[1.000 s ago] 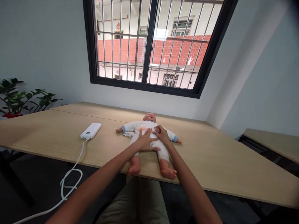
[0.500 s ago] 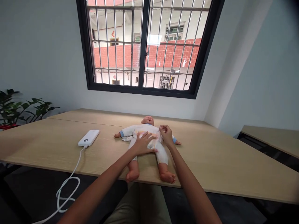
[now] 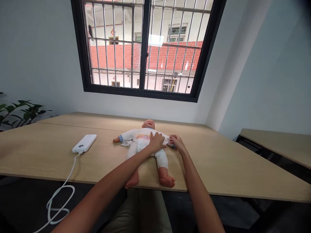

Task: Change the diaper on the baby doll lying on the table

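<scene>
A baby doll lies on its back on the table, feet toward me. It wears a white suit with blue cuffs. Around its hips is a white diaper with an orange and pink print. My left hand lies over the front of the diaper toward the doll's right-hand side in view, fingers spread and bent. Just beside it, my right hand pinches a white edge of the diaper at the doll's side, over its arm. The exact grip is small and partly hidden. On the other side a white flap lies loose.
A white power bank with a white cable lies on the wooden table at left; the cable hangs over the front edge. A plant stands at far left. Behind are a wall and a barred window.
My left hand has slid across the diaper toward the right side, its fingers more bent. My right hand has moved slightly outward and down. The view has shifted a little to the right.
</scene>
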Action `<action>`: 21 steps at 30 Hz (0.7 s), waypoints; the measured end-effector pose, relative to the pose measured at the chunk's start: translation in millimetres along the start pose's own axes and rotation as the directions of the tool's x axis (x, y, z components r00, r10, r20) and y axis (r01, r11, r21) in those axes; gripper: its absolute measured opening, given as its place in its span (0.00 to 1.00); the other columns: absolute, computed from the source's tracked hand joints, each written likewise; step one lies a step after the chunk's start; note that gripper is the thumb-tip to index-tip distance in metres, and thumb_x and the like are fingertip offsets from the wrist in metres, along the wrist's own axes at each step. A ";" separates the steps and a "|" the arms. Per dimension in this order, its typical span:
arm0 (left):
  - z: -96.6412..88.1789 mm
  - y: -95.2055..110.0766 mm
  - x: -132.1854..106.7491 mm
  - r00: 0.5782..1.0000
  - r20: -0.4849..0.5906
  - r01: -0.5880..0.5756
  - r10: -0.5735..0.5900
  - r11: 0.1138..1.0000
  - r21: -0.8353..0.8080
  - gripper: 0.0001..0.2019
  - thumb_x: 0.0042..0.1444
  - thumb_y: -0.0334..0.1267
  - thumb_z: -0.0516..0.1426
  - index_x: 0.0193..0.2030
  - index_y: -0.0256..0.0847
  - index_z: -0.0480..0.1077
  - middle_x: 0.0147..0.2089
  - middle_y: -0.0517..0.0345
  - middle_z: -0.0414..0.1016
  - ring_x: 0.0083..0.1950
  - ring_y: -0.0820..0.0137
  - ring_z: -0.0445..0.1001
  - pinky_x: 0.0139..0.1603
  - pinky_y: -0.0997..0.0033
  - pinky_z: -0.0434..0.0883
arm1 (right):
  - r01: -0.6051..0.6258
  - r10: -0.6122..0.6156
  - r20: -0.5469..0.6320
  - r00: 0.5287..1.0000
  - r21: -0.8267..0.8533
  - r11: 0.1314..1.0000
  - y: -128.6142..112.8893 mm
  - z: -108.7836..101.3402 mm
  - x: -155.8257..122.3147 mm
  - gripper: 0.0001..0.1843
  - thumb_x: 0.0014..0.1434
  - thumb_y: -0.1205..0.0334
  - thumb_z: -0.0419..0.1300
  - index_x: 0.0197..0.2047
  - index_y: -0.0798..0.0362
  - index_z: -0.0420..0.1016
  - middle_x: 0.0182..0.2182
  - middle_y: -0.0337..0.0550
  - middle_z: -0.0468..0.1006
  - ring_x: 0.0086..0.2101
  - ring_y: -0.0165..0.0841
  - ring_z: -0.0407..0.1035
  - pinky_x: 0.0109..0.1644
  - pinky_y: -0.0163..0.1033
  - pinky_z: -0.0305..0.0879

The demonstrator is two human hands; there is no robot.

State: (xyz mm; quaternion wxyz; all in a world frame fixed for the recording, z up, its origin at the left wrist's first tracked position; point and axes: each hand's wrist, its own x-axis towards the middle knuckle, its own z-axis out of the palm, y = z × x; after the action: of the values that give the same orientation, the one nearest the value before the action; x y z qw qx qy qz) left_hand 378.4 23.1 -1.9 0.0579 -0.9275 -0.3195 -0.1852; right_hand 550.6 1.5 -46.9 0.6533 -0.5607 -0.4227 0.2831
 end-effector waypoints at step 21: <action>18.6 -3.3 6.5 0.983 -0.086 0.167 -0.165 0.986 0.018 0.08 0.58 0.32 0.53 0.43 0.35 0.70 0.51 0.46 0.72 0.54 0.56 0.66 0.53 0.54 0.63 | 0.055 -0.062 0.068 0.996 0.097 0.994 -14.6 8.6 -17.6 0.21 0.37 0.59 0.62 0.36 0.55 0.61 0.26 0.38 0.74 0.28 0.27 0.69 0.37 0.34 0.68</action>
State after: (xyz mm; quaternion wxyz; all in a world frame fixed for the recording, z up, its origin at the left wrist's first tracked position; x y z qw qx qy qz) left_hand 386.8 33.6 -16.7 0.0674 -0.8882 -0.3951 -0.2245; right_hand 533.1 -12.2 -36.7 0.6718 -0.5059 -0.4479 0.3036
